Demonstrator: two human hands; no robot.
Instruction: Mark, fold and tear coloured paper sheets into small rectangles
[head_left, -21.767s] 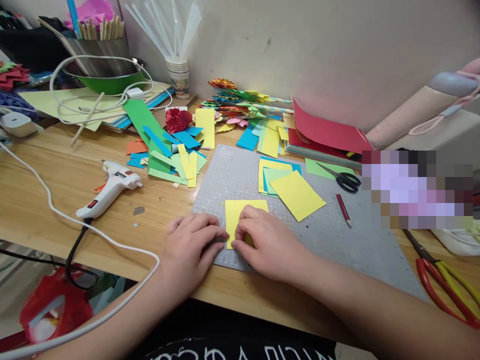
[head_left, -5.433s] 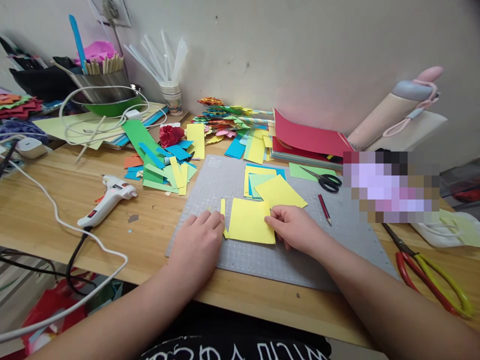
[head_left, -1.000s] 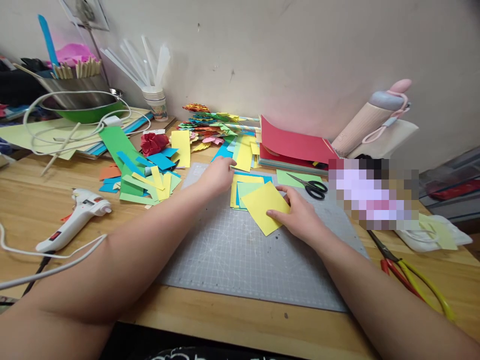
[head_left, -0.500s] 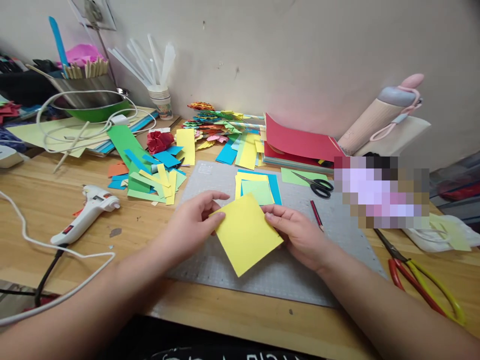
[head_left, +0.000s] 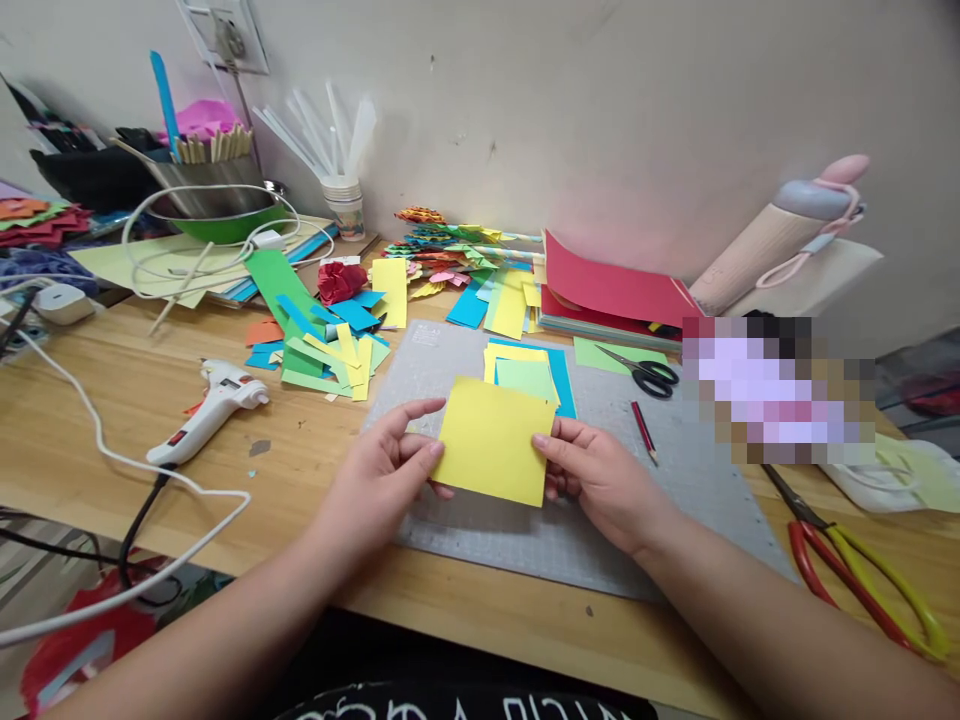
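Observation:
A yellow square of paper (head_left: 493,442) is held up between my two hands, a little above the grey cutting mat (head_left: 480,545). My left hand (head_left: 390,465) pinches its left edge with the thumb on top, the index finger stretched along the upper side. My right hand (head_left: 596,475) grips the right edge, thumb in front and fingers curled behind. Just beyond the sheet lies a stack of yellow, blue and green papers (head_left: 525,375), partly hidden by it. A dark red pencil (head_left: 643,433) and black-handled scissors (head_left: 651,377) rest on the mat to the right.
A white glue gun (head_left: 214,405) and its cord lie at the left. Paper scraps (head_left: 337,360), a red paper flower (head_left: 341,282) and red paper sheets (head_left: 611,285) are at the back. Large red-and-yellow-handled scissors (head_left: 847,560) sit at the right.
The yellow square came off the stack in my right hand; my left hand moved back and took its other edge. Since half a second ago the sheet has turned to lie squarer to me.

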